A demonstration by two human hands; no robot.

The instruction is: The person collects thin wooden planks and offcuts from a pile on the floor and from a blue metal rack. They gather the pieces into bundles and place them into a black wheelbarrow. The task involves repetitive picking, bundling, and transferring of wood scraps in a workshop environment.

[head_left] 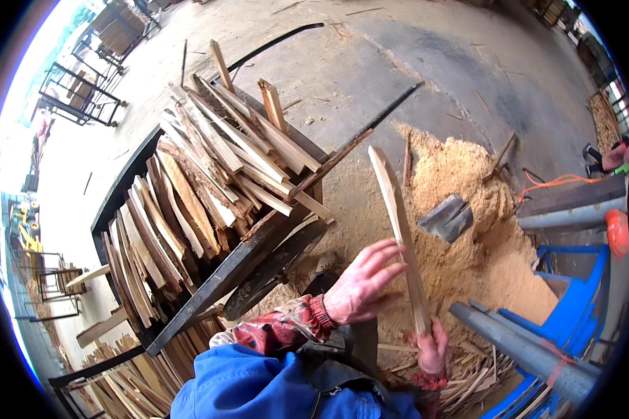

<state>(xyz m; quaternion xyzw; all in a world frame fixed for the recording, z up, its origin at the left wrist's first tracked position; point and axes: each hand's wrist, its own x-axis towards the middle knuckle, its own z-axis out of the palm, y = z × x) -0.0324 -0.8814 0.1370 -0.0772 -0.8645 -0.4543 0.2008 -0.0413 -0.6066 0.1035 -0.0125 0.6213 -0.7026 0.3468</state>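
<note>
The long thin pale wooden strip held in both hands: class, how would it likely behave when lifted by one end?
The long thin pale wooden strip probably stays fairly stiff: it stands unsagging above the right hand. Likely light, since the left hand only touches it with open fingers. Its rough edges may splinter.

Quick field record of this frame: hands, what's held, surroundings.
left hand: open, fingers spread against the strip
right hand: gripping the strip's lower end
wood strip: long, thin, pale, held nearly upright
rack: dark metal frame to the left, stacked with wood slats
sawdust pile: on the floor behind the strip, shovel blade on it
grey pipes: lower right
</note>
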